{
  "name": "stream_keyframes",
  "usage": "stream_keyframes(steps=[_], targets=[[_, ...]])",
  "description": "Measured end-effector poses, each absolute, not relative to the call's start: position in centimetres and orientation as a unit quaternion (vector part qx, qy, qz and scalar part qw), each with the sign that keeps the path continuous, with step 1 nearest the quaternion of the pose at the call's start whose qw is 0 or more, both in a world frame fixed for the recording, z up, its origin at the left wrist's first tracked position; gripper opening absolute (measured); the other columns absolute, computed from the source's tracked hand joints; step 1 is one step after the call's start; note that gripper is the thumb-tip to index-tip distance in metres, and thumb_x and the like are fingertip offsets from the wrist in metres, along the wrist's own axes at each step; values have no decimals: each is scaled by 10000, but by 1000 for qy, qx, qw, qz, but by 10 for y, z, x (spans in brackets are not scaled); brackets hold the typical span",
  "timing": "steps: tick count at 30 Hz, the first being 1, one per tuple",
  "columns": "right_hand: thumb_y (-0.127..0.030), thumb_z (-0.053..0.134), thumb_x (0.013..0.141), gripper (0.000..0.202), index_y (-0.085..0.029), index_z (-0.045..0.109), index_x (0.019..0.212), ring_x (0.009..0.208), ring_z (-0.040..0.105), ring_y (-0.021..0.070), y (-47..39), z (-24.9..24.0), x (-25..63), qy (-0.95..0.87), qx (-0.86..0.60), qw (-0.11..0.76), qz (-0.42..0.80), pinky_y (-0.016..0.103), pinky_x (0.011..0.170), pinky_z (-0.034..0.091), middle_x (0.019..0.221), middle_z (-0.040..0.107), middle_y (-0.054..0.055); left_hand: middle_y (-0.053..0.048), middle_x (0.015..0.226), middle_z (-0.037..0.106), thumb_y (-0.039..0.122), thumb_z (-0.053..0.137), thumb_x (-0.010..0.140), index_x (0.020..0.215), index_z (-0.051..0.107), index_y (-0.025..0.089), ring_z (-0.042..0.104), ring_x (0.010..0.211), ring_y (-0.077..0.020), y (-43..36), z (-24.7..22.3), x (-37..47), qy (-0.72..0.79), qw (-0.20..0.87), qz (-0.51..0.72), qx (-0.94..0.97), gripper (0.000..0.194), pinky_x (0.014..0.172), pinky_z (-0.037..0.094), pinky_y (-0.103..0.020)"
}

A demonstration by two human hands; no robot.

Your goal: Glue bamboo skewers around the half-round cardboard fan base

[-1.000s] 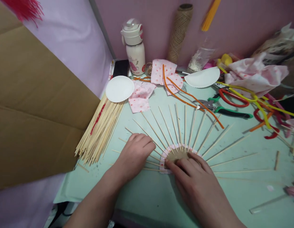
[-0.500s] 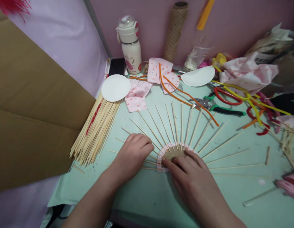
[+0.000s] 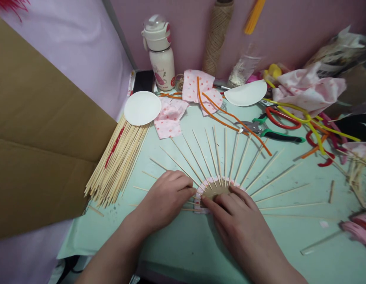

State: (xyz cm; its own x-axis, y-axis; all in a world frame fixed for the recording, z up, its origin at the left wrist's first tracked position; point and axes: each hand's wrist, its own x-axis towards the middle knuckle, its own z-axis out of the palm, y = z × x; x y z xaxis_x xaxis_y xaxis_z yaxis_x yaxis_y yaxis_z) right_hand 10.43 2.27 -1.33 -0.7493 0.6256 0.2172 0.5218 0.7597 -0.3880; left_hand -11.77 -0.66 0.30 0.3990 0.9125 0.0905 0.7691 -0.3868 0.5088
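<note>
A brown cardboard half-circle (image 3: 214,192) with a pink dotted cloth rim (image 3: 200,186) lies on the table, and thin bamboo sticks (image 3: 225,157) fan out from it. My left hand (image 3: 171,197) is closed over the sticks on the left side, thumb and forefinger pinched on one near the rim; the fingertips are partly hidden. My right hand (image 3: 237,215) holds the half-circle down, with one fingertip at its left side and another at the upper right. The other right fingers are curled under and cover the lower part of the cardboard.
Left of the fan lie a bundle of bamboo sticks (image 3: 117,161), a white paper disc (image 3: 142,108) and a large cardboard sheet (image 3: 47,157). Behind are a bottle (image 3: 162,65), a twine cone (image 3: 217,39), dotted cloth (image 3: 169,118), orange pipe cleaners (image 3: 233,116) and green-handled pliers (image 3: 281,136).
My left hand has shifted slightly right and down, its fingertips now closer to the cloth rim. My right hand stays in place on the half-circle. The view has tilted slightly.
</note>
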Motion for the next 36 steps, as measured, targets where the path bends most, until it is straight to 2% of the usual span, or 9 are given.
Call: stream_keyframes(steps=[15, 36], targets=[[-137, 532, 925, 307, -227, 684, 1176, 809, 592, 183, 24, -11, 104, -926, -308, 159, 150, 461, 1077, 380, 806, 619, 2, -22, 906, 670, 231, 388, 1045, 937, 694, 172, 560, 885, -173, -7, 2, -117, 522, 177, 182, 814, 329, 796, 381, -335], [-125, 562, 903, 320, -234, 684, 1178, 843, 615, 185, 23, -13, 105, -925, -309, 157, 154, 471, 1095, 368, 817, 629, -4, -18, 899, 676, 210, 400, 1034, 935, 701, 184, 561, 872, -168, -6, 2, -117, 526, 180, 181, 812, 318, 789, 388, -335]])
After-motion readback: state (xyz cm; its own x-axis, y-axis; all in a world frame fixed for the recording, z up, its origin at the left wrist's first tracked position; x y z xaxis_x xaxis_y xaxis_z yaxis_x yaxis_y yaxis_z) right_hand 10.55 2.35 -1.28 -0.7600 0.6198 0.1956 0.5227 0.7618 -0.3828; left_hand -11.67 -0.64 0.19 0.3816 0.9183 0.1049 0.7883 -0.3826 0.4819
